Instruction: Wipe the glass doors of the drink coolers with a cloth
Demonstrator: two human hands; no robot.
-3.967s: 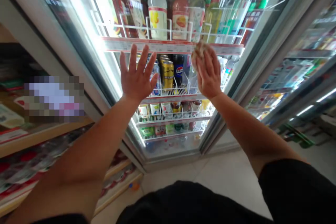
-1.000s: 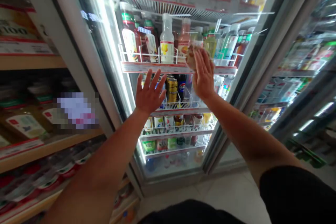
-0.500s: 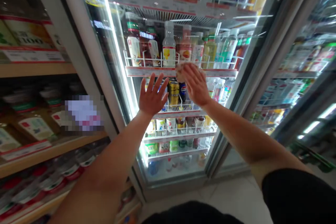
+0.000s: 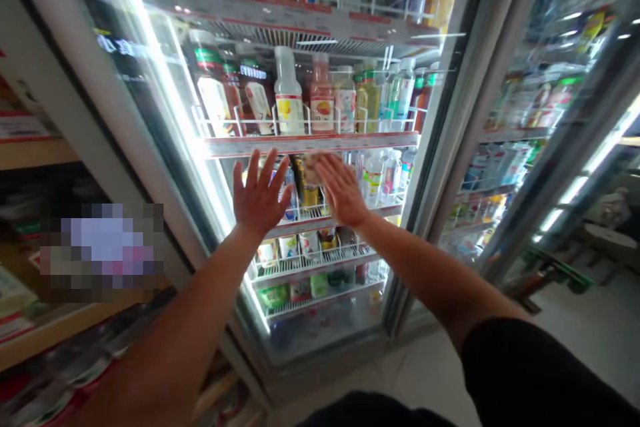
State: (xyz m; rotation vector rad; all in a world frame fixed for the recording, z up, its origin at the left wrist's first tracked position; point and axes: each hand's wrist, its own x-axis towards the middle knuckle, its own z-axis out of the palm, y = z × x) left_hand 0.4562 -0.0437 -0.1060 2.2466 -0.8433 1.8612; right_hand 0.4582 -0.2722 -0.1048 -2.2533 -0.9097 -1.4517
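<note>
Partly hidden cloth [image 4: 311, 170], axis unclear

From here I see 1 pink bottle [image 4: 321, 99] beside 1 yellow-labelled bottle [image 4: 289, 97], wooden shelves [image 4: 35, 154] off left, pale floor [image 4: 420, 367] below.

Our head-worn view, looking forward and down
We face a tall, glass-fronted, grey-metal-framed drinks cooler [image 4: 325, 373] close up, from behind our bare left hand [image 4: 261, 199] and bare right hand [image 4: 345, 193]; its sides narrow downward, and we take in a pale tiled floor [image 4: 420, 373] below, brown wooden-edged shelves [image 4: 75, 330] at left and a black fabric sleeve [image 4: 525, 373] lower right.
</note>
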